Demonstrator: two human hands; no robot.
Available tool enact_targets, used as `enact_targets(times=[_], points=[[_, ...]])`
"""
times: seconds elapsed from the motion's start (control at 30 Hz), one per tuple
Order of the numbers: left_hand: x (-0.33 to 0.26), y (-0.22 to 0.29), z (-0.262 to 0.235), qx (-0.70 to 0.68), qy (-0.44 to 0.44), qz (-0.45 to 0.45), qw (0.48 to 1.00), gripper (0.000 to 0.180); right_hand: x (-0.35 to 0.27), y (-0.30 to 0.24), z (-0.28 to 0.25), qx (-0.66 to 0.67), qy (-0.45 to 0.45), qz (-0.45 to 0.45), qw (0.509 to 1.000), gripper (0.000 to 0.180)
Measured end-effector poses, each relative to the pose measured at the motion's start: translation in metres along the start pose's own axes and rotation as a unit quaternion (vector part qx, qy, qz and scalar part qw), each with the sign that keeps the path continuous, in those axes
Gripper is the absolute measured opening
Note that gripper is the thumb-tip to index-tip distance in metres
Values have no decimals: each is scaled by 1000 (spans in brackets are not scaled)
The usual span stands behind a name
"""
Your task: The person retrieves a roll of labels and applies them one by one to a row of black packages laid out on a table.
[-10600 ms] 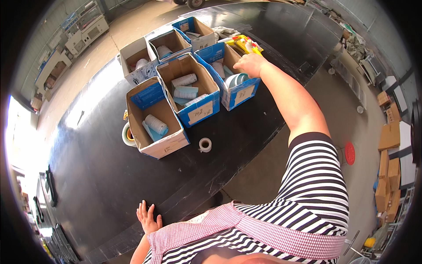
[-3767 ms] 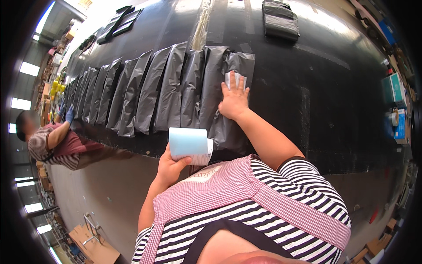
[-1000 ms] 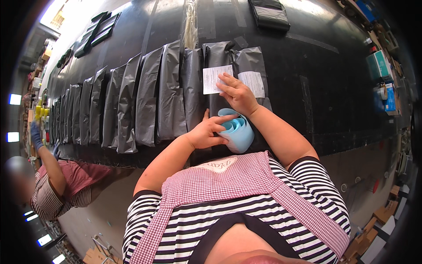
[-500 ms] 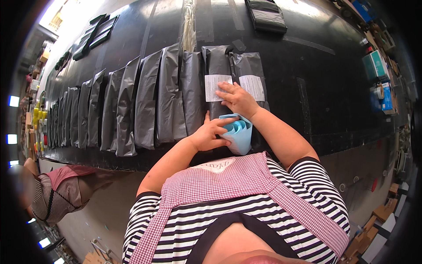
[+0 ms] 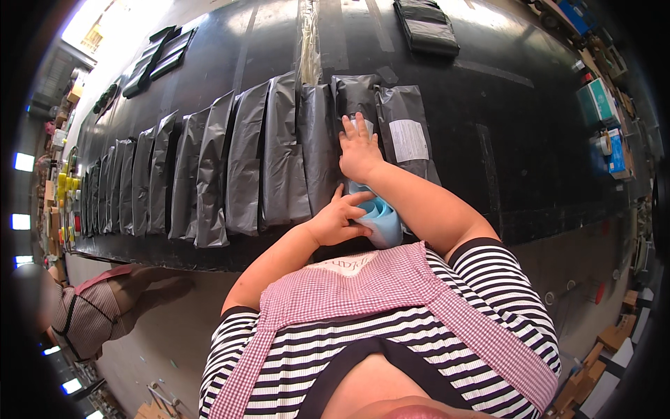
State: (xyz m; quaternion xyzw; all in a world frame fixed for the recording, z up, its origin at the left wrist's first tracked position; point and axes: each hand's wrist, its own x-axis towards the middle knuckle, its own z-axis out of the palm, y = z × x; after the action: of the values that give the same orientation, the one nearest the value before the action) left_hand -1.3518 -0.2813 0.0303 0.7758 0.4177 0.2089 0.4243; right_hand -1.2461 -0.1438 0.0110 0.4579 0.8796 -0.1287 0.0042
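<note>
A row of filled grey plastic mailing bags (image 5: 281, 146) lies side by side on the black table. My right hand (image 5: 361, 155) rests flat, fingers spread, on the white label of the second bag from the right (image 5: 356, 89); it covers most of that label. The bag at the right end (image 5: 401, 105) carries its own white printed label (image 5: 409, 141). Close to my body, my left hand (image 5: 336, 221) grips a loosely coiled roll of light blue label backing paper (image 5: 384, 225). My right forearm passes over the roll's far side and partly hides it.
Folded dark bags lie in a stack (image 5: 427, 28) at the table's far side and in a pile (image 5: 159, 59) at far left. Teal and blue boxes (image 5: 617, 150) stand beyond the right edge. A person in a striped top (image 5: 87, 311) is at lower left.
My right hand has moved left, off the end bag's label and onto the neighbouring bag's label. My left hand keeps the blue roll in nearly the same spot. The view has shifted slightly.
</note>
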Motion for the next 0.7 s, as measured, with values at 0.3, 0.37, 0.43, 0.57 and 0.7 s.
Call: enact_targets(times=[0.3, 0.37, 0.43, 0.57, 0.7], points=[[-76, 3, -5, -596, 230, -147, 755, 45, 2, 50, -14, 180, 84, -48, 979, 49], [-87, 5, -14, -670, 277, -159, 671, 43, -18, 41, -50, 394, 180, -83, 897, 33], [-91, 17, -25, -658, 340, -208, 639, 49, -60, -1, -94, 437, 295, -126, 841, 21], [-97, 28, -41, -688, 292, -199, 634, 55, -131, -53, -119, 213, 256, -439, 835, 39], [-102, 30, -40, -699, 219, -123, 669, 59, -128, -66, -77, 126, 208, -374, 895, 55]])
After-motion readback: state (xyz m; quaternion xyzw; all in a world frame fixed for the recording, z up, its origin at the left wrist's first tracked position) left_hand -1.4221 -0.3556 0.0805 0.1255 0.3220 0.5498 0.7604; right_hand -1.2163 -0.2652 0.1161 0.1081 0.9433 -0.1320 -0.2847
